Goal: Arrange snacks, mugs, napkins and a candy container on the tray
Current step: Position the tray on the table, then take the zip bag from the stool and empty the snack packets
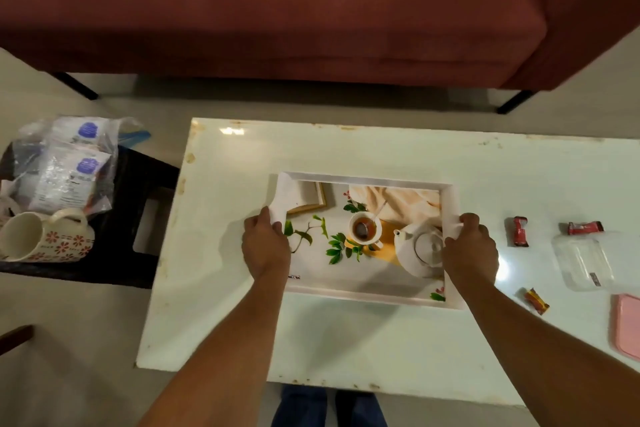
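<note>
A white tray [367, 298] printed with a teapot picture lies flat in the middle of the white table [346, 340]. My left hand [265, 246] grips its left edge and my right hand [471, 250] grips its right edge. Nothing real stands on the tray. To the right lie three red candies [520, 231] [585, 227] [536, 301], a clear plastic container [585, 260] and its pink lid [628, 326]. On a black stool [138, 218] at the left sit two white mugs with red flowers [20, 236] [71, 232] and snack packets in a clear bag [69, 166].
A dark red sofa [311, 10] on black legs runs along the far side of the table. Pale floor [69, 357] surrounds the table. A dark wooden piece [15, 336] shows at the lower left. My legs [329, 406] stand at the table's near edge.
</note>
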Action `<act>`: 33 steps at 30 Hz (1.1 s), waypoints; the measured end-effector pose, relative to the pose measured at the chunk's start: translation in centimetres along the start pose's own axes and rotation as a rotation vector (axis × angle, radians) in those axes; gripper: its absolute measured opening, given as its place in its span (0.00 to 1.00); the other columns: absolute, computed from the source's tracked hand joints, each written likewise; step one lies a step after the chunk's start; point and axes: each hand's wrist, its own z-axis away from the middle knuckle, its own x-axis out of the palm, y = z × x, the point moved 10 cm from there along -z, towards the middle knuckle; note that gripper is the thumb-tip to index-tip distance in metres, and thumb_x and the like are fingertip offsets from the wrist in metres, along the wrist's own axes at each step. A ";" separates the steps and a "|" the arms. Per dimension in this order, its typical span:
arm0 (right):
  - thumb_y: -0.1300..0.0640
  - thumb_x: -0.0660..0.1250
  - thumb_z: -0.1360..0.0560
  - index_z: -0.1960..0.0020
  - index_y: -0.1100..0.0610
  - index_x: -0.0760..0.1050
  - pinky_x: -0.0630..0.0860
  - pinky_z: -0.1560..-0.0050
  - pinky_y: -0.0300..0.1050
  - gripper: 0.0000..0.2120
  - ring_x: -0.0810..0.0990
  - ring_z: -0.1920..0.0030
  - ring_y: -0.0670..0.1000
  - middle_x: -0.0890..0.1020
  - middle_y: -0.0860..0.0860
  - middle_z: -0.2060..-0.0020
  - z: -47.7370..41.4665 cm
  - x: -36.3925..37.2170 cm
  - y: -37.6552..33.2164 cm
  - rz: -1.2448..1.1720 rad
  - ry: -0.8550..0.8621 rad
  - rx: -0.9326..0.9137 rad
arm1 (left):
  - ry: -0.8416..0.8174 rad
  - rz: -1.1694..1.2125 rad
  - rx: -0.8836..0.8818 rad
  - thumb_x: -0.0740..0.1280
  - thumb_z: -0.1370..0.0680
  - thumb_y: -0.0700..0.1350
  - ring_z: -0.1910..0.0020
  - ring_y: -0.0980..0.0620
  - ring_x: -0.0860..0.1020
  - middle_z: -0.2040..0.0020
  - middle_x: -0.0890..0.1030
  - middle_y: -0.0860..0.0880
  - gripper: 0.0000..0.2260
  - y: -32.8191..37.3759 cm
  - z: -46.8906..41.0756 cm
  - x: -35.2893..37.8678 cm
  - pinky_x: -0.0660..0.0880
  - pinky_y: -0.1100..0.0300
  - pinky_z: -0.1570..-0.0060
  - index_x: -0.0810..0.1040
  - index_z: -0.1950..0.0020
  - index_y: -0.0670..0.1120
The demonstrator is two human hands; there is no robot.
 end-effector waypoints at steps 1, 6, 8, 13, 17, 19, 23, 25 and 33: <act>0.56 0.73 0.26 0.35 0.58 0.68 0.78 0.48 0.59 0.23 0.78 0.45 0.66 0.77 0.62 0.43 0.0 -0.1 -0.2 0.030 -0.009 0.001 | -0.013 -0.029 0.002 0.61 0.17 0.47 0.35 0.39 0.75 0.29 0.72 0.40 0.22 0.1 0.1 -0.1 0.72 0.48 0.37 0.67 0.22 0.46; 0.55 0.71 0.25 0.30 0.59 0.70 0.73 0.41 0.65 0.25 0.68 0.33 0.69 0.67 0.64 0.29 1.1 -2.5 -4.2 0.158 0.082 -0.122 | 0.016 -0.010 0.040 0.56 0.15 0.52 0.23 0.43 0.63 0.20 0.62 0.45 0.26 1.4 -0.6 -5.1 0.65 0.50 0.28 0.59 0.19 0.46; 0.58 0.71 0.25 0.31 0.60 0.74 0.74 0.41 0.65 0.24 0.70 0.34 0.69 0.70 0.64 0.29 2.5 -3.6 -9.9 0.169 0.098 -0.308 | 0.071 -0.027 0.124 0.56 0.16 0.53 0.21 0.44 0.60 0.19 0.61 0.45 0.25 3.0 -1.9 -10.0 0.62 0.50 0.25 0.61 0.19 0.46; 0.56 0.68 0.22 0.33 0.58 0.77 0.76 0.39 0.58 0.18 0.76 0.37 0.63 0.76 0.59 0.33 9.1 -6.0 -29.5 0.095 0.056 -0.741 | 0.269 -0.074 0.204 0.55 0.16 0.53 0.22 0.42 0.62 0.21 0.65 0.43 0.24 4.1 -5.5 -23.9 0.61 0.47 0.24 0.65 0.22 0.44; 0.52 0.63 0.19 0.34 0.55 0.77 0.76 0.42 0.51 0.16 0.77 0.39 0.57 0.77 0.54 0.37 15.6 -4.5 -42.1 -0.026 -0.044 -0.891 | 0.348 -0.039 0.148 0.54 0.15 0.52 0.22 0.42 0.62 0.21 0.65 0.42 0.23 -0.6 -7.6 -31.2 0.62 0.47 0.24 0.66 0.23 0.43; 0.51 0.63 0.19 0.34 0.54 0.77 0.76 0.41 0.50 0.15 0.77 0.38 0.56 0.78 0.53 0.36 18.7 -2.1 -47.0 -0.042 -0.115 -0.922 | 0.345 -0.057 0.110 0.55 0.15 0.51 0.22 0.43 0.61 0.20 0.63 0.43 0.23 -4.1 -8.8 -33.3 0.62 0.49 0.25 0.64 0.22 0.44; 0.51 0.64 0.20 0.34 0.52 0.76 0.77 0.42 0.49 0.16 0.79 0.39 0.54 0.80 0.51 0.37 23.0 4.7 -53.5 -0.072 -0.259 -0.894 | 0.237 -0.108 0.020 0.64 0.18 0.51 0.21 0.43 0.60 0.20 0.60 0.43 0.29 -10.9 -11.8 -34.6 0.63 0.48 0.26 0.58 0.20 0.46; 0.51 0.65 0.21 0.34 0.52 0.76 0.78 0.42 0.50 0.16 0.79 0.39 0.54 0.80 0.51 0.36 23.8 8.2 -55.3 -0.116 -0.326 -0.833 | 0.187 -0.064 0.014 0.65 0.19 0.48 0.21 0.42 0.60 0.20 0.60 0.43 0.30 -13.5 -13.4 -34.1 0.64 0.46 0.26 0.58 0.20 0.46; 0.44 0.71 0.24 0.27 0.54 0.66 0.73 0.50 0.47 0.31 0.77 0.44 0.56 0.76 0.56 0.32 19.4 19.7 -58.3 -0.372 -0.447 -0.365 | -0.039 -0.089 0.058 0.61 0.18 0.44 0.19 0.42 0.51 0.17 0.52 0.45 0.30 -17.8 -21.4 -28.3 0.60 0.40 0.25 0.54 0.18 0.51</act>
